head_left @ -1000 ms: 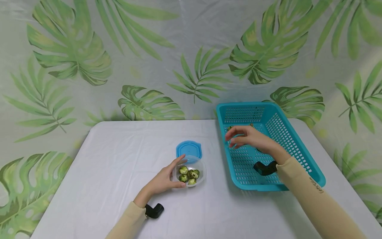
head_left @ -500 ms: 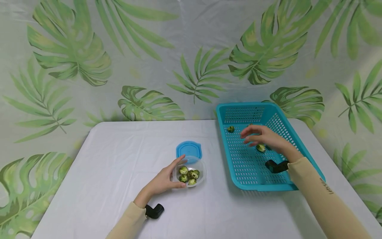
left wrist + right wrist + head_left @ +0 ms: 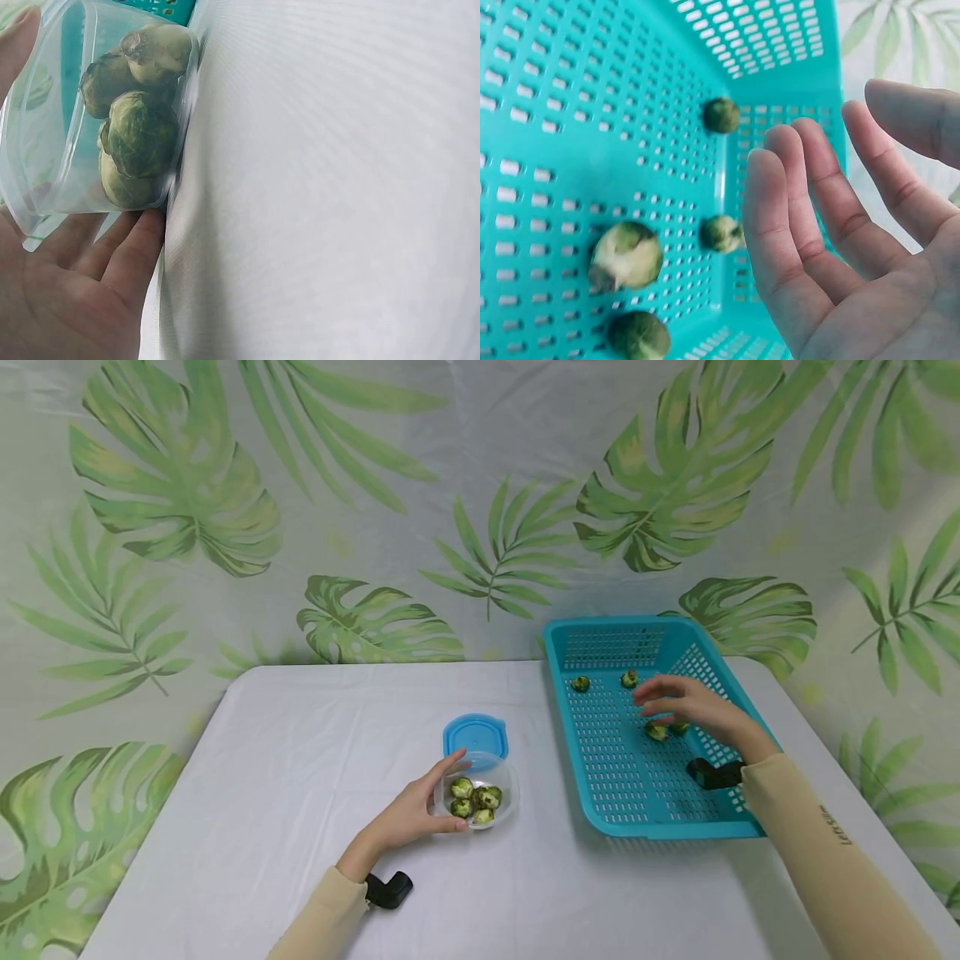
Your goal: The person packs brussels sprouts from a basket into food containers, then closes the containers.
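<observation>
Head view: our left hand (image 3: 408, 812) has fingers (image 3: 441, 767) round the tub (image 3: 507, 803), our right hand (image 3: 701, 708) hangs over the basket (image 3: 660, 832), fingers loose and empty; let's pinch one sprout (image 3: 656, 732) gently.

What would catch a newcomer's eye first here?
Probably the turquoise basket on the right, with four Brussels sprouts inside and the right hand above it. Next, the clear container near the middle, held by the left hand, with more sprouts inside and a blue lid behind.

Small dark lettering (image 3: 836, 825) on the right sleeve (image 3: 823, 860), too blurred to read surely.
</observation>
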`<state>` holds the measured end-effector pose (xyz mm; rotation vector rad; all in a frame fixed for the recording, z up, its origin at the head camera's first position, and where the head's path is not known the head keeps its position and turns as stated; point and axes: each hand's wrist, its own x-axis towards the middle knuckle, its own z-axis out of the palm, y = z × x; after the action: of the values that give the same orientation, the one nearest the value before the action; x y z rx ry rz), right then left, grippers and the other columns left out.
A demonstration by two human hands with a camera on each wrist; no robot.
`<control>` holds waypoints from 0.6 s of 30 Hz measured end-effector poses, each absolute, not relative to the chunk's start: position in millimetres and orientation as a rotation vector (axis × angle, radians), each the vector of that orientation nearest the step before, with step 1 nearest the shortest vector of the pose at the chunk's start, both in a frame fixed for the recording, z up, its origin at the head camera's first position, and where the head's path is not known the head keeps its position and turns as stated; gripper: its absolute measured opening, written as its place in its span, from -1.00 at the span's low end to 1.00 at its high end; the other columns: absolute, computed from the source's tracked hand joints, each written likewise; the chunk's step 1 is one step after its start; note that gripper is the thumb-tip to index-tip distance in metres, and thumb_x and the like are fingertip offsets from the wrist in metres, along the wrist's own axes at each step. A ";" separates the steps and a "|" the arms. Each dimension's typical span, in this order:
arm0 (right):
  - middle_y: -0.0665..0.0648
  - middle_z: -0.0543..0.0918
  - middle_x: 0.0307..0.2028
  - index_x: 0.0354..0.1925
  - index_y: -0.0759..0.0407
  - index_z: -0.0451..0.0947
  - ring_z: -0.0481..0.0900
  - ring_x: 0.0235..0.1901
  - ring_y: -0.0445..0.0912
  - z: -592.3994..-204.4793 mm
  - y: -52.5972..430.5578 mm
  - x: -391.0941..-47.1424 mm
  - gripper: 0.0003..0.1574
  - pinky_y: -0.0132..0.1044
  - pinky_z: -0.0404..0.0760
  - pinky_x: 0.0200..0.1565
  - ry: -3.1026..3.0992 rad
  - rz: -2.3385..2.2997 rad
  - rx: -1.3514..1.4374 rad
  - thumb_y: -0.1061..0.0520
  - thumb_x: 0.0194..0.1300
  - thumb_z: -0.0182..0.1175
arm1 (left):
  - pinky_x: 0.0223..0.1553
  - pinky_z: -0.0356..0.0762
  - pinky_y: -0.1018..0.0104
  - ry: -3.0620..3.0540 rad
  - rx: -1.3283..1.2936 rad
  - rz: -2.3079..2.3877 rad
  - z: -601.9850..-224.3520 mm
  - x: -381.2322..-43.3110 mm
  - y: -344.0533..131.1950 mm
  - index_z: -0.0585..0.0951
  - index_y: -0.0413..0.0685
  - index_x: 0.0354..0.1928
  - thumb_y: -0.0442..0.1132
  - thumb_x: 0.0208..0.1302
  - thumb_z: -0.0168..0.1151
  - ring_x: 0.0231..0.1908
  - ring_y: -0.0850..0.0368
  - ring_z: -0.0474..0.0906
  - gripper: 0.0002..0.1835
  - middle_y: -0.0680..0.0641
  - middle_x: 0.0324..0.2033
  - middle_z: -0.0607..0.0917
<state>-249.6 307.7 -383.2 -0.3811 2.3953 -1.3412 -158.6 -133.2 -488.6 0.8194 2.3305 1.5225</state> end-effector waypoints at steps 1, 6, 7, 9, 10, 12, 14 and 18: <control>0.46 0.40 0.12 0.15 0.38 0.36 0.49 0.02 0.06 -383.9 309.9 -249.9 -0.52 0.17 0.42 0.03 2.392 -1.346 -0.372 0.10 0.40 0.13 | 0.15 0.25 -0.11 2.332 0.821 1.522 -488.4 -158.6 -133.1 -0.02 0.05 0.51 -0.13 0.07 0.47 0.39 0.02 0.05 0.08 -0.05 0.37 0.29; 0.48 0.38 0.14 0.20 0.47 0.29 0.48 0.04 0.12 -388.6 318.0 -250.6 -0.46 0.18 0.41 0.05 2.395 -1.329 -0.325 0.14 0.42 0.08 | 0.14 0.26 -0.12 2.334 0.822 1.518 -487.1 -158.1 -133.1 -0.02 0.06 0.51 -0.13 0.08 0.47 0.39 0.01 0.05 0.07 -0.04 0.37 0.29; 0.49 0.37 0.14 0.21 0.48 0.28 0.46 0.05 0.17 -389.7 319.1 -250.4 -0.45 0.18 0.41 0.05 2.396 -1.324 -0.312 0.14 0.42 0.08 | 0.14 0.25 -0.13 2.331 0.818 1.519 -486.9 -157.9 -133.0 -0.02 0.06 0.51 -0.13 0.08 0.46 0.39 0.01 0.04 0.07 -0.03 0.37 0.29; 0.48 0.37 0.15 0.22 0.48 0.27 0.42 0.08 0.25 -391.9 321.5 -250.0 -0.44 0.18 0.40 0.06 2.401 -1.310 -0.295 0.13 0.43 0.07 | 0.14 0.25 -0.13 2.328 0.817 1.521 -487.0 -158.1 -133.1 -0.02 0.06 0.51 -0.14 0.08 0.46 0.39 0.01 0.04 0.07 -0.03 0.37 0.29; 0.48 0.37 0.15 0.23 0.48 0.26 0.40 0.09 0.28 -392.8 322.3 -249.7 -0.44 0.18 0.40 0.06 2.402 -1.305 -0.294 0.14 0.43 0.07 | 0.14 0.25 -0.13 2.328 0.816 1.520 -487.1 -158.2 -133.2 -0.02 0.06 0.51 -0.14 0.08 0.46 0.39 0.01 0.05 0.06 -0.02 0.37 0.29; 0.47 0.37 0.16 0.23 0.48 0.26 0.38 0.11 0.30 -394.0 323.8 -249.6 -0.44 0.17 0.40 0.06 2.405 -1.293 -0.289 0.14 0.43 0.06 | 0.12 0.27 -0.10 2.330 0.815 1.518 -486.6 -158.1 -133.1 -0.02 0.06 0.51 -0.14 0.08 0.46 0.38 0.01 0.06 0.06 -0.03 0.37 0.29; 0.47 0.37 0.16 0.24 0.48 0.26 0.37 0.11 0.29 -395.1 325.0 -250.1 -0.45 0.16 0.41 0.05 2.408 -1.281 -0.296 0.16 0.43 0.06 | 0.09 0.29 -0.07 2.334 0.818 1.511 -486.5 -158.1 -133.2 -0.02 0.06 0.51 -0.14 0.09 0.46 0.38 0.01 0.06 0.06 -0.04 0.37 0.29; 0.48 0.36 0.16 0.24 0.48 0.26 0.37 0.12 0.29 -397.9 327.7 -251.9 -0.46 0.15 0.42 0.04 2.411 -1.238 -0.301 0.18 0.43 0.04 | 0.04 0.30 -0.02 2.342 0.815 1.501 -486.1 -157.6 -133.1 -0.03 0.05 0.52 -0.14 0.09 0.46 0.38 0.01 0.08 0.06 -0.05 0.37 0.29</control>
<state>-251.9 327.7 -397.9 -0.3014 2.4106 -1.2376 -157.6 -133.1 -486.1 0.8148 2.3419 1.5011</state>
